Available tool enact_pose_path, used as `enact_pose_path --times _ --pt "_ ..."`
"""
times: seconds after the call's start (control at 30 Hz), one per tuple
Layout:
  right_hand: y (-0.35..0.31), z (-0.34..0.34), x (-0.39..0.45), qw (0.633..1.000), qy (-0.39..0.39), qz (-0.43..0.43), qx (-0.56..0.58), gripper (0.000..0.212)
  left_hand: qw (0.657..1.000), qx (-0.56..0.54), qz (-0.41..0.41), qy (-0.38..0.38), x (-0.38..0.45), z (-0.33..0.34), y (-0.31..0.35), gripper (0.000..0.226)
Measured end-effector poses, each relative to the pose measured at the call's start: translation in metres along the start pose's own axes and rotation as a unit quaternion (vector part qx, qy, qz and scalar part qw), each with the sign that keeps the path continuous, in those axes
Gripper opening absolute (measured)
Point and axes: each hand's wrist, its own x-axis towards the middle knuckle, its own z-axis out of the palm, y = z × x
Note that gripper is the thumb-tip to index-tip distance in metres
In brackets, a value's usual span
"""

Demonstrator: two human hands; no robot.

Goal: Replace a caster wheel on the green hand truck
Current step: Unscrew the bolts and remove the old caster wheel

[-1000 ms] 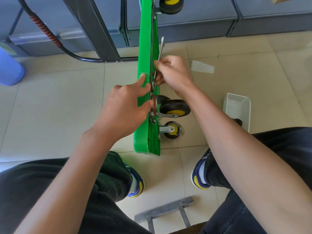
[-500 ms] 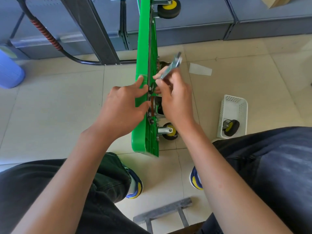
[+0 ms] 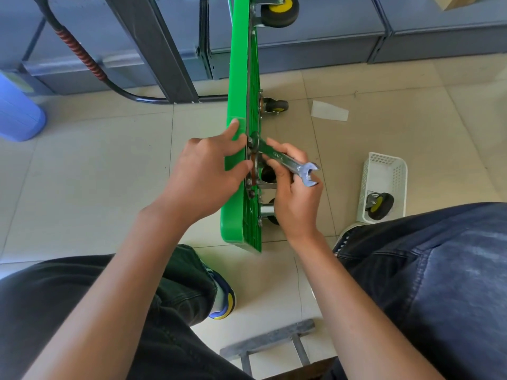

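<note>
Truck [image 3: 237, 78] stands on its edge on the tiled floor, a green deck running away from us between our knees, ribbed underside to the right. We see a caster [image 3: 279, 8] with a yellow hub at its far top corner, a dark one [image 3: 275, 105] lower against the floor, and two more near us, mostly hidden behind our right hand. A rusty mounting plate [image 3: 253, 167] with bolts sits on the deck's edge between our hands.

Our left hand [image 3: 204, 175] presses against the deck's smooth side, fingers straight and a little apart, thumb tip at the plate. Our right hand [image 3: 295, 193] curls round the shank of a wrench [image 3: 285, 159], fingers clamped on it; the far end sits on a bolt at the plate's top, and the open-jawed near end sticks out past our knuckles. There is stamped lettering on the shank, too small for us to read.

Well to the right, a white basket [image 3: 384, 171] lies on the floor with a loose wheel [image 3: 380, 205] in it, black with a yellow hub. A scrap of paper [image 3: 329, 111] lies beyond. A blue container [image 3: 17, 113] stands at the far left, grey cabinets [image 3: 329, 31] line the back, and a black tube [image 3: 82, 56] with a red grip curves down before them. A grey metal frame [image 3: 269, 340] lies near our feet.
</note>
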Motion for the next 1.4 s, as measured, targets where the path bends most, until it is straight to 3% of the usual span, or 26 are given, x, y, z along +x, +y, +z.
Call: enact_pose_path --times 0.17,0.3,0.47,0.73,1.1,1.4 --pt "0.002 -0.004 0.016 0.996 0.065 0.048 0.038 0.016 1.0 -0.002 0.001 -0.007 0.0 -0.002 0.002 0.048" --pt "0.003 -0.004 0.047 0.986 0.072 0.12 0.089 0.019 1.0 -0.002 0.001 -0.007 -0.001 -0.001 0.004 0.048" --pt "0.015 0.003 0.085 0.964 -0.011 0.252 0.08 0.012 1.0 -0.003 0.006 -0.004 -0.001 -0.002 0.004 0.048" --pt "0.025 0.007 0.126 0.875 -0.16 0.435 0.139 0.01 1.0 -0.007 0.009 -0.002 -0.001 -0.001 0.004 0.049" --pt "0.046 0.025 0.132 0.816 -0.23 0.506 0.159 0.023 1.0 0.006 0.017 -0.007 -0.001 -0.001 0.005 0.05" --pt "0.04 0.033 0.133 0.824 -0.256 0.484 0.144 0.019 1.0 0.01 0.013 -0.007 0.001 -0.001 0.005 0.049"
